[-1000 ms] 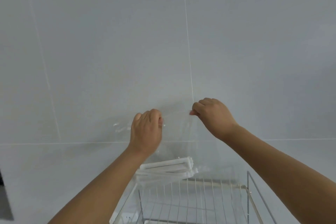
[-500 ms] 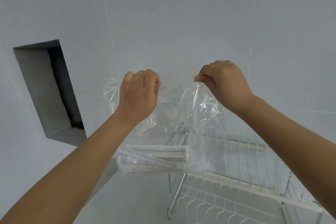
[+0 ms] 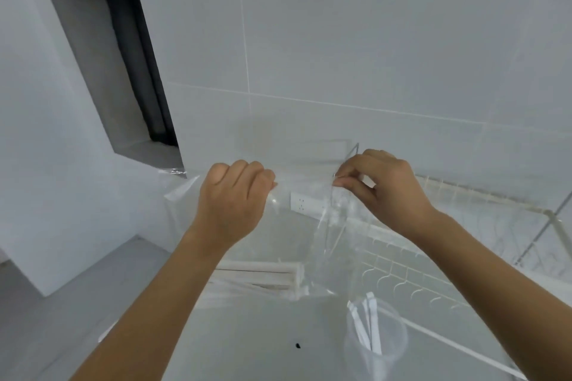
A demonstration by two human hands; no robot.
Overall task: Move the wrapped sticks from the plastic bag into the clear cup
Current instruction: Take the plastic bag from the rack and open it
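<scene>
I hold a clear plastic bag [image 3: 297, 244] up in the air by its top edge. My left hand [image 3: 232, 198] is fisted on the bag's left rim and my right hand [image 3: 380, 192] pinches the right rim between thumb and fingers. Several white wrapped sticks [image 3: 263, 275] lie sideways at the bottom of the bag. Below and to the right stands a clear cup [image 3: 376, 346] with two or three wrapped sticks [image 3: 366, 328] leaning inside it.
A white wire dish rack [image 3: 439, 260] runs along the right under my right arm. A wall socket [image 3: 305, 203] shows through the bag. A dark recessed opening [image 3: 123, 71] sits in the wall at upper left. A small dark speck [image 3: 297, 345] marks the grey counter.
The view has tilted downward, bringing the cup and counter into sight. Both hands still hold the bag's rim, now closer together and lower in the frame.
</scene>
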